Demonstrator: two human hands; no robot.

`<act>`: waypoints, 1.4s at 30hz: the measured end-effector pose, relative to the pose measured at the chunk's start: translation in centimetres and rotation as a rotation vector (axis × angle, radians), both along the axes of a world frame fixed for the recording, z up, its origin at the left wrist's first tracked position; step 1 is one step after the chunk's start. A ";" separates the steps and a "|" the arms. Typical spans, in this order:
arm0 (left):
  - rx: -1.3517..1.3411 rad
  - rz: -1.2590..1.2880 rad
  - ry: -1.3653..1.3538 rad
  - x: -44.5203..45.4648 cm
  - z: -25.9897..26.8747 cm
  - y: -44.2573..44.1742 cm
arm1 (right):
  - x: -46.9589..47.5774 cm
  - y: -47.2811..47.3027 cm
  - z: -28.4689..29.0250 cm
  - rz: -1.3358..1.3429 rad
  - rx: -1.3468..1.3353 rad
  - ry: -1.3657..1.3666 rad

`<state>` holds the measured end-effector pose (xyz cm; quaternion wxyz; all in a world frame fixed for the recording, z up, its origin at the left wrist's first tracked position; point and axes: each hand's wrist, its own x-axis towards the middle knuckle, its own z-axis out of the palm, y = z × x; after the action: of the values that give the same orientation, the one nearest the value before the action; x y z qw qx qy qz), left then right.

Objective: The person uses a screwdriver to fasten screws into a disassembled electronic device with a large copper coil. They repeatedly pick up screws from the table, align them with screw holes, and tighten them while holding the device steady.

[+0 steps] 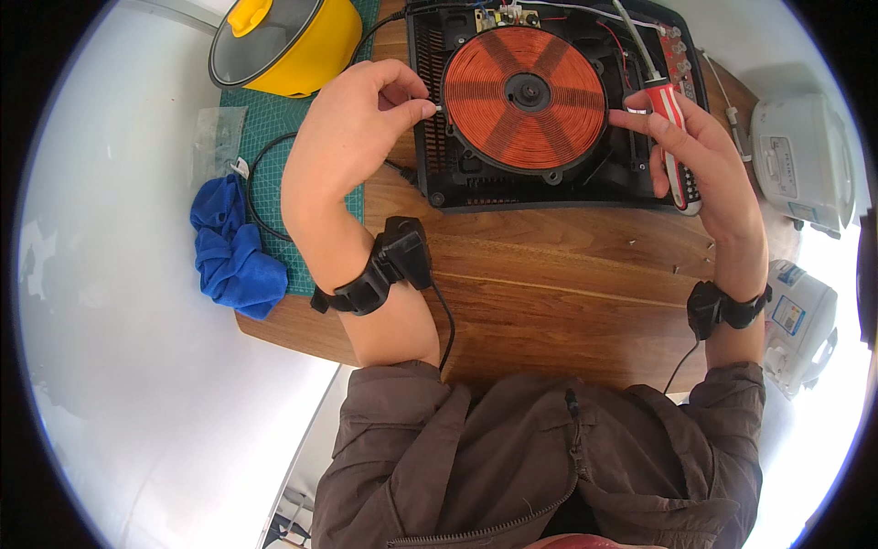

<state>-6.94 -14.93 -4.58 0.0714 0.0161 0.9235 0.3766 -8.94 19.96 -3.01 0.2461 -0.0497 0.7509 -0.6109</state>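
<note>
An opened induction cooker's black housing (pixel 494 199) lies at the top of the table, its round copper coil (pixel 525 103) exposed. At the coil's left edge, my left hand (pixel 357 123) pinches a small white piece between thumb and forefinger; I cannot tell exactly what it is. My right hand (pixel 699 151) is wrapped around the red and white handle of a screwdriver (pixel 665 110), whose shaft points up and away over the housing. One right fingertip touches the coil's right edge. A circuit board (pixel 518 18) shows behind the coil.
Several small screws (pixel 675 269) lie on the wooden table (pixel 535 274). On the left are a green cutting mat (pixel 302 267), a blue cloth (pixel 236 247), a clear plastic bag (pixel 218 141), a black cable (pixel 250 185) and a yellow lidded pot (pixel 322 48). White appliances (pixel 789 158) stand at right.
</note>
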 end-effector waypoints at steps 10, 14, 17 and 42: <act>-0.220 -0.004 0.029 0.1 0.3 2.2 | 0.0 0.3 -0.3 -0.121 -0.189 -0.047; -0.245 0.012 0.035 0.2 0.7 2.8 | -0.2 0.4 -0.6 -0.127 -0.202 -0.057; -0.247 0.024 0.102 0.3 0.5 2.9 | -0.2 0.2 -0.5 -0.150 -0.213 -0.054; -0.211 0.043 0.023 -0.6 0.1 3.9 | 0.2 0.2 0.7 -0.054 -0.201 -0.170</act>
<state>-7.55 -11.04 -4.49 0.0540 -0.0069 0.9589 0.2786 -8.72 20.17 -2.32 0.2862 -0.0019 0.6632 -0.6915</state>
